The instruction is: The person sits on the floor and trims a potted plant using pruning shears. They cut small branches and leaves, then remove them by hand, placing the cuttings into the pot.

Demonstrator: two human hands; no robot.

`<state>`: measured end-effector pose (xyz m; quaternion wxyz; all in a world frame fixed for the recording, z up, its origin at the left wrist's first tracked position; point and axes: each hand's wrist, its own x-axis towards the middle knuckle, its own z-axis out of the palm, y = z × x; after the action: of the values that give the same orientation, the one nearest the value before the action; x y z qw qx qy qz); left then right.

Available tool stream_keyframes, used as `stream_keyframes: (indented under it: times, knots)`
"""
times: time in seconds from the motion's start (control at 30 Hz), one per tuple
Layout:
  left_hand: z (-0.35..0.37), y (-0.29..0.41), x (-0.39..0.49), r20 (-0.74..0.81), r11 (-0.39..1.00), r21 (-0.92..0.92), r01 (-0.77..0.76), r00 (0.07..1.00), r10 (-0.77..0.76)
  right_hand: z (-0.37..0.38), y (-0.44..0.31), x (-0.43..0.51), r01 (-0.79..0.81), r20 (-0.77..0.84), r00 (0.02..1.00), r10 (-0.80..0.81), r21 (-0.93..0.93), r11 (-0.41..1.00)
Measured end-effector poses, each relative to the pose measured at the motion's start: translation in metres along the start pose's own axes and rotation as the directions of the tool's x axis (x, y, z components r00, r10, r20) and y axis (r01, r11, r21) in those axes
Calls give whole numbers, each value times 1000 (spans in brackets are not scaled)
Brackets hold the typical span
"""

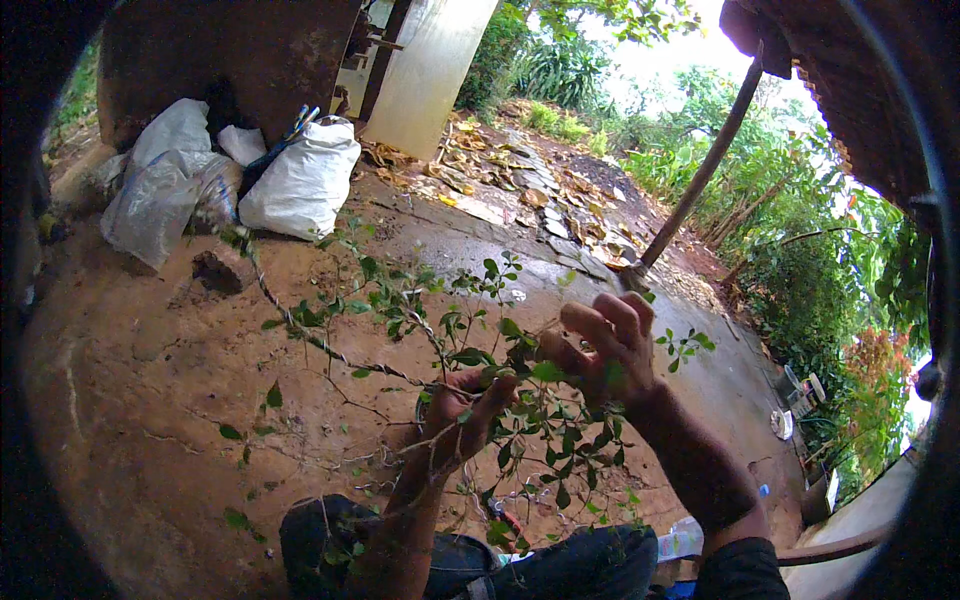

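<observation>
A leafy plant with thin branches (330,346) spreads across the middle of the head view, several of its stems wound with pale wire. Around a wire-wrapped branch, my left hand (469,401) is closed, thumb uppermost, near the centre. Just to its right, my right hand (607,341) is raised among the leaves with fingers curled; leaves cover its fingertips, so what they touch cannot be told. Small green leaves (570,442) hang below both hands. On the ground beneath the plant lies a red-handled tool (514,525), partly hidden by foliage, near pieces of pale wire.
White sacks (304,184) and clear plastic bags (161,199) stand at the upper left by a dark wall. A slanting wooden post (705,157) rises at the upper right. Near my right forearm lies a clear plastic bottle (681,538). Pots (799,390) stand at the right edge.
</observation>
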<state>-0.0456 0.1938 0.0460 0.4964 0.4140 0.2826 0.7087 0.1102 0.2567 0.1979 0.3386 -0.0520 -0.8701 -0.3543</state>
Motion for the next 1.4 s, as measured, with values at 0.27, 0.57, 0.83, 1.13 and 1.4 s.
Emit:
stream_keyframes:
  times: [0.27, 0.57, 0.83, 1.13, 1.4]
  knots:
    - [-6, 2, -2, -28, 999, -3, 35, 999, -35, -2, 23, 25, 155, 368, 907, -204, 158, 975]
    - [8, 4, -3, -124, 1000, 6, -23, 992, 23, 4, 20, 30, 28, 325, 941, -97, 212, 977]
    - [18, 12, -9, -225, 983, 172, 60, 974, -20, 8, -8, 23, -456, 438, 851, 288, 346, 820]
    - [18, -18, -5, -261, 935, 343, -87, 948, 184, -19, -29, 44, -731, 575, 623, 531, 184, 658]
    - [20, -26, -4, -117, 691, 676, -256, 888, 444, -24, 7, 53, -821, 880, 137, 456, -157, 550]
